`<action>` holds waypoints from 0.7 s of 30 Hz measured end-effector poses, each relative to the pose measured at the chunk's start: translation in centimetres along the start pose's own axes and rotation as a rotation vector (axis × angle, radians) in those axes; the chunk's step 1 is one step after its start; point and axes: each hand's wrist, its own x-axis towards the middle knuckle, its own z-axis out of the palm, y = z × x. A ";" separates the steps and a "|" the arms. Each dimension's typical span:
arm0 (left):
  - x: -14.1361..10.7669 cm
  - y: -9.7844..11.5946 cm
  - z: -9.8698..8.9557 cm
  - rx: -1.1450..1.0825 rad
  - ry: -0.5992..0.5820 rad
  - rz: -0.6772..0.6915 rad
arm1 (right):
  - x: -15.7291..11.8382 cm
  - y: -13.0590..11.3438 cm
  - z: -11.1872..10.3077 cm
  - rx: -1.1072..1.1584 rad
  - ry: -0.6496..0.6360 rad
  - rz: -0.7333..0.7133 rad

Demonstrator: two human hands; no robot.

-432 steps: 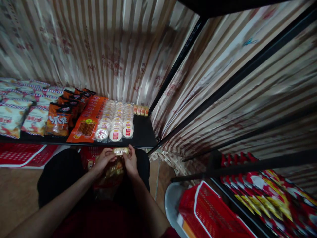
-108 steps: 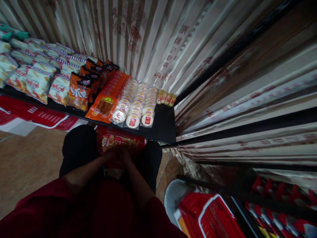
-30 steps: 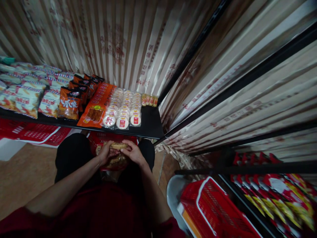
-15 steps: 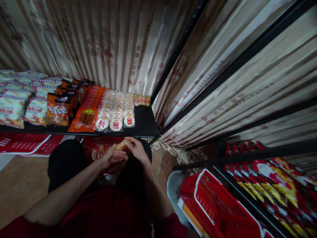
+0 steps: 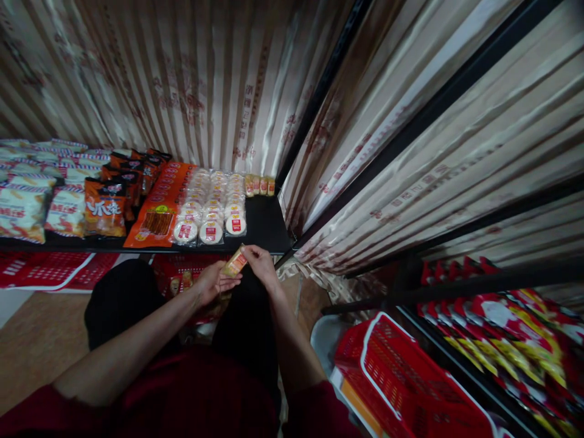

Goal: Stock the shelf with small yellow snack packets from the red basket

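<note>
A small wrapped snack packet (image 5: pixel 235 263) with a pinkish-red label is held between both hands, above my knees and just in front of the shelf edge. My left hand (image 5: pixel 218 282) grips its near end, with the fingers partly stretched beneath it. My right hand (image 5: pixel 258 260) pinches its far end. Small snack packets (image 5: pixel 260 185) of like look stand in a short row at the back right of the black shelf (image 5: pixel 267 225). Below my hands, between my knees, a red basket (image 5: pixel 166 265) holds a few more small packets (image 5: pixel 187 278), partly hidden by my left arm.
Left of the row lie round white crackers (image 5: pixel 210 231) in clear wrap, a flat orange packet (image 5: pixel 155 210), orange bags (image 5: pixel 104 207) and white bags (image 5: pixel 22 207). To my right are a red basket (image 5: pixel 387 365), a black rack bar (image 5: pixel 438 283) and red-yellow bags (image 5: pixel 511 334). Pleated curtains (image 5: pixel 196 79) hang behind.
The packet has turned in my hands so its labelled face now shows upward. My left hand has shifted slightly lower along it, and the view has moved a little.
</note>
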 end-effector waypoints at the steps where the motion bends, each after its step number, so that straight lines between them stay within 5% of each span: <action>1: 0.0 0.1 0.0 -0.005 -0.005 0.009 | 0.1 0.0 -0.1 -0.002 0.015 0.015; 12: -0.5 1.2 2.0 0.040 -0.023 0.244 | -0.1 0.8 -0.3 0.233 0.232 0.179; 21: 0.5 2.2 4.2 0.318 0.064 0.411 | -0.1 2.2 0.2 0.217 0.250 0.178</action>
